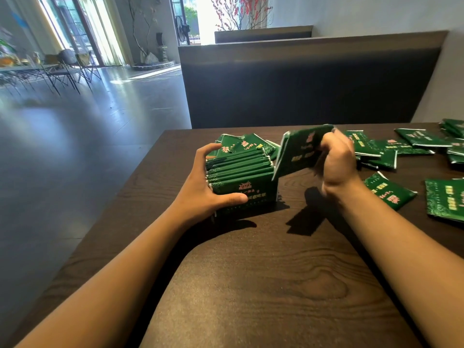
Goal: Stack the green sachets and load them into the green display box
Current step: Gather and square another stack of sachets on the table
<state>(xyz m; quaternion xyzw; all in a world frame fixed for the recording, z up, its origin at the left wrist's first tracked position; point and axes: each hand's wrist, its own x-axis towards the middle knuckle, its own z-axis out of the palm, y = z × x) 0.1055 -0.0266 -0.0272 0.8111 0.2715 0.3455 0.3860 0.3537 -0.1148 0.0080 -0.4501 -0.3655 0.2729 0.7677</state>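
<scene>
Indoors, on a dark wood table (pixel 251 285), the right hand (pixel 336 164) grips sachets (pixel 298 151).

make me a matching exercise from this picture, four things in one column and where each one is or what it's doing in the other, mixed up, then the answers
Things:
1. left hand
2. right hand
3. green box
4. loose sachets

States:
A. lie scattered flat on the table to the right
B. grips a small stack of sachets, tilted, just right of the box
C. stands on the table, packed with upright sachets
D. holds the box from its left end, thumb across the front

Pairs: 1-D, 2-B, 3-C, 4-A
</scene>
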